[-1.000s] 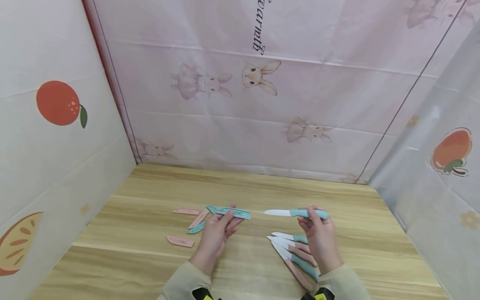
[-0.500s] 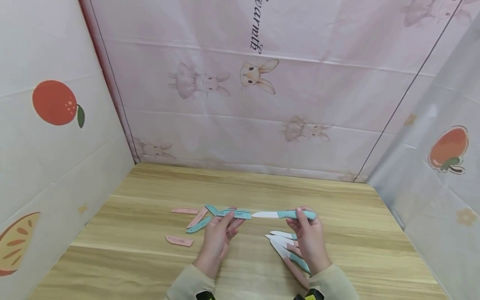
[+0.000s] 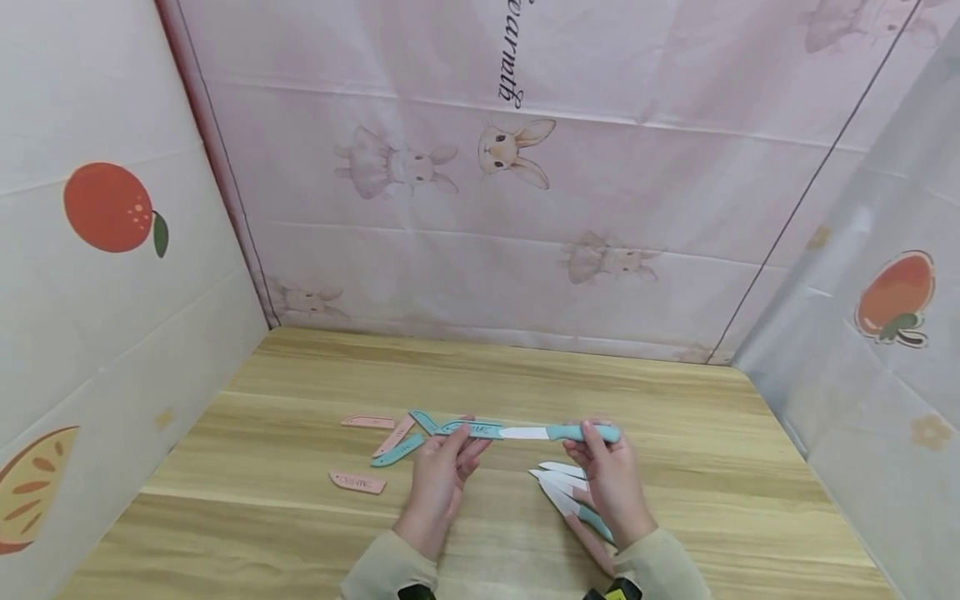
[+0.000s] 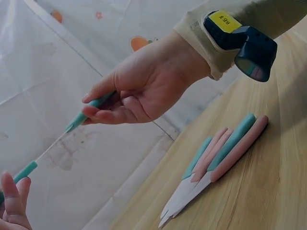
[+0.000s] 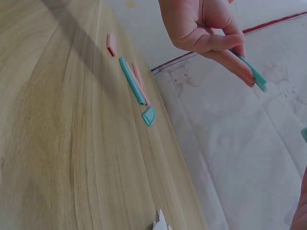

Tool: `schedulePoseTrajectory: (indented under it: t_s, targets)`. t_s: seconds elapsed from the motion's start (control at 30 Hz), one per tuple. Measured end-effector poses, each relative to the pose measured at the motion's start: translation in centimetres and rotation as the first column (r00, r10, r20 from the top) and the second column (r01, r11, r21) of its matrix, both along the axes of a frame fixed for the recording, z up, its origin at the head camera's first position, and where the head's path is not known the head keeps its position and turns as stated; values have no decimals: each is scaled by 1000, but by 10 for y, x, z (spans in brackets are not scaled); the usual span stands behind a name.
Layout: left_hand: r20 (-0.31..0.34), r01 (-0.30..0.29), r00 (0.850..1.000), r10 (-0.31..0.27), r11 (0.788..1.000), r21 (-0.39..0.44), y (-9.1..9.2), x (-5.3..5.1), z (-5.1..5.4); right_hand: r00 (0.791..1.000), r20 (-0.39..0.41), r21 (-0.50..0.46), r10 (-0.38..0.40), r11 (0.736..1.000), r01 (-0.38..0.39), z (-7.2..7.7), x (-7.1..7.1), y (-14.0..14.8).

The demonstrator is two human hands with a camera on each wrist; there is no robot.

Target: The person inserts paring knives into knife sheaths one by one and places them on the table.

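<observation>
My left hand (image 3: pixel 438 483) pinches a teal blade sheath (image 3: pixel 486 430) between thumb and fingers above the table. In my right hand (image 3: pixel 617 487) is a knife with a teal handle (image 3: pixel 566 432) and white blade (image 3: pixel 527 433), gripped by the handle and pointing left. The tip of that blade is inside the sheath's mouth, while the rest shows between the two hands. The left wrist view has the right hand (image 4: pixel 148 81) on the handle and part of the left hand (image 4: pixel 15 203) at the sheath. Only an edge of the right hand (image 5: pixel 301 206) appears in the right wrist view.
Several pink and teal sheaths lie left of the left hand, among them a pink one (image 3: pixel 357 482) and a teal one (image 3: pixel 397 451). Several knives (image 4: pixel 235 143) with pink or teal handles lie fanned on the wooden table (image 3: pixel 247 500) beneath the right hand. Printed cloth walls stand around.
My right hand has moved left with the knife, bringing the blade from apart to partly inside the sheath. The left hand stays nearly in place.
</observation>
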State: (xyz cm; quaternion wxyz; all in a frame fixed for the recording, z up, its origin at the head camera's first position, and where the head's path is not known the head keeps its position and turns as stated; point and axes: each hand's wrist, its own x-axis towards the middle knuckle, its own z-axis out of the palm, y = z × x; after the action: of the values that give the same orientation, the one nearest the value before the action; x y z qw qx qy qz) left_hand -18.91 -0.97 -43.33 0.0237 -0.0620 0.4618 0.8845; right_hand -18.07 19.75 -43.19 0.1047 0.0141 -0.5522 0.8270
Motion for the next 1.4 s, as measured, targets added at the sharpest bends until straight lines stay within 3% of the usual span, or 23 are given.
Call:
schedulePoseTrajectory:
  t_s: [0.3, 0.83, 1.4]
  targets:
    - [23, -38, 999, 38, 999, -1, 4, 0, 2, 998, 60, 11, 2, 1000, -3, -1, -2, -6]
    - [51, -87, 995, 88, 996, -7, 7, 0, 4, 997, 76, 50, 9, 999, -13, -6, -5, -10]
    - [50, -80, 996, 79, 997, 9, 19, 1, 4, 994, 107, 16, 2, 1000, -4, -3, -2, -6]
